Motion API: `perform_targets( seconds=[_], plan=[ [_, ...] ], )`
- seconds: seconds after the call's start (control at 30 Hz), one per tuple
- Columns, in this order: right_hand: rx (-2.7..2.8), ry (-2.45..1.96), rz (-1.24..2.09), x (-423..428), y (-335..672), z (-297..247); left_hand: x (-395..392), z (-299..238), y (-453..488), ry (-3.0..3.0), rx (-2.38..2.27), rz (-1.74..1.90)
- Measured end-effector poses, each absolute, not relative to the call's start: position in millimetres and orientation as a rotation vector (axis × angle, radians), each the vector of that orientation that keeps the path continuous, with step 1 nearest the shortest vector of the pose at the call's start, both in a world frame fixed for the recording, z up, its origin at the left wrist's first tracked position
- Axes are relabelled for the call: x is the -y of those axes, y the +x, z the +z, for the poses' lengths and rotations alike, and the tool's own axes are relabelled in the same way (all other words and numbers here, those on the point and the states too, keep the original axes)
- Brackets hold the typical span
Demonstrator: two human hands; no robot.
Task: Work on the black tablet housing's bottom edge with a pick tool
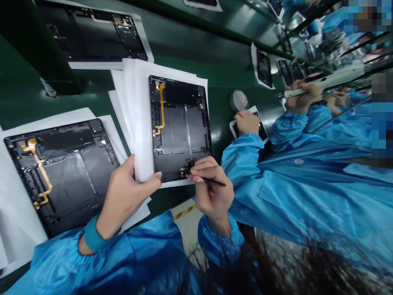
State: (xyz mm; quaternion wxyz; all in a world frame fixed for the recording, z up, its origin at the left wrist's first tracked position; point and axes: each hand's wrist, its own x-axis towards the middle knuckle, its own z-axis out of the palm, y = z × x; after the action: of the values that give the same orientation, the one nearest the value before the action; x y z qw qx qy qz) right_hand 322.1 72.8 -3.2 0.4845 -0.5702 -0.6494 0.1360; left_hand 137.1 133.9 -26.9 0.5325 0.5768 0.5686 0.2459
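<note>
A black tablet back housing (pixel 175 131) with an orange flex cable (pixel 162 110) along its left side rests on white paper sheets (pixel 139 123). My left hand (pixel 125 188) grips its lower left corner, thumb on the rim and fingers behind the paper. My right hand (pixel 213 184) pinches a thin black pen-like tool (pixel 216 182) above the housing's lower right corner. The tool's tip is hidden by my fingers. Close to those fingertips sits a small part with metallic contacts (pixel 184 173); I cannot tell whether the tool touches it.
A similar housing (pixel 67 172) lies on paper at left, another (pixel 95 32) behind. A green bar (pixel 46 45) crosses the upper left. At right a co-worker's hand (pixel 247 121) holds a device near a round mesh-sided container (pixel 238 100). More devices (pixel 264 67) line the green bench.
</note>
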Motion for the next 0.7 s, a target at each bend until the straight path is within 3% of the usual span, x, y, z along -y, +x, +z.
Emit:
perform_targets(
  seconds=[0.53, 0.7],
  plan=[
    [1.64, -1.403, 0.254, -66.9, 316.8, -8.2, -136.2, -24.2, 140.6, 1.535, -1.437, 0.534],
    [1.832, -1.48, 0.081, -61.6, 309.7, -3.0, -136.2, -19.9, 139.2, 1.423, -1.43, 0.552]
  ],
)
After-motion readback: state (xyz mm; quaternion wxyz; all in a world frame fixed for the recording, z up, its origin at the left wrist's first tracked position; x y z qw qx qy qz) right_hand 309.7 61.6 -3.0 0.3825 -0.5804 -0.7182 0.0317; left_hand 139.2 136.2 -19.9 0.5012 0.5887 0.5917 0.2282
